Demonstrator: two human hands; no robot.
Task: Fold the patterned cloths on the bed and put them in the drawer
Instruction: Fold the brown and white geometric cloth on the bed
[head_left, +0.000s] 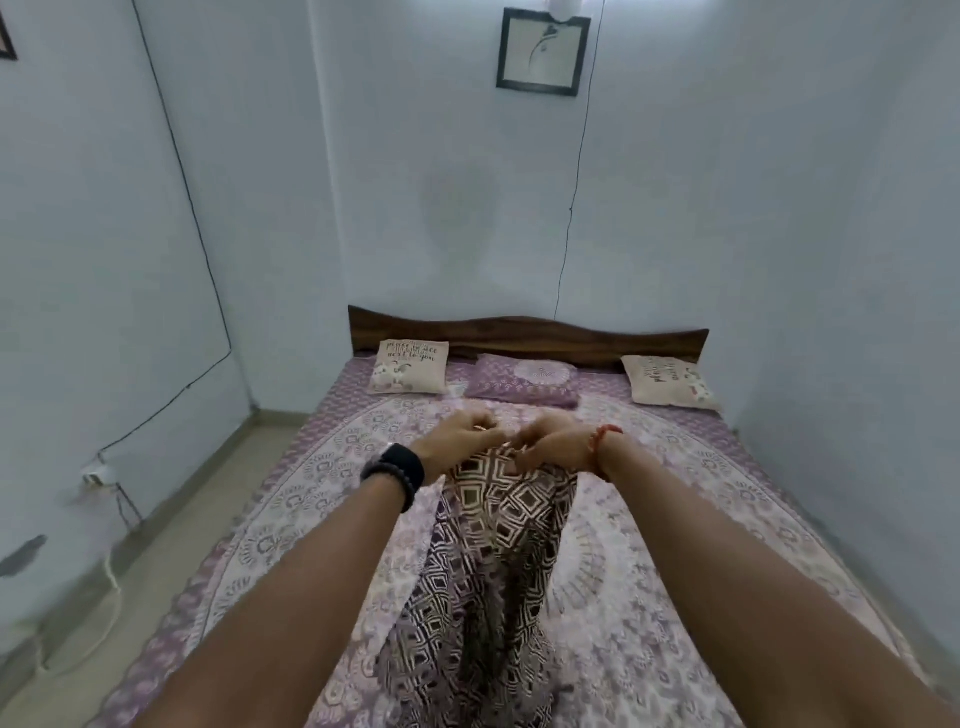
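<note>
I see my left hand (460, 434) and right hand (553, 441) held close together above the bed (701, 519), both seemingly pinching the top edge of the dark geometric-patterned cloth (493, 571), though blur hides the fingers, and it hangs down toward me over the mandala bedsheet (311, 493).

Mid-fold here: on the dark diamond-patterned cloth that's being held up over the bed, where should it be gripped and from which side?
Grip the dark diamond-patterned cloth along its top edge, from above. Both the left hand and right hand already pinch that bunched edge close together, and the rest hangs in loose vertical folds toward the purple mandala bedspread. I would slide the pinches apart to the two top corners so it hangs flat.
</note>
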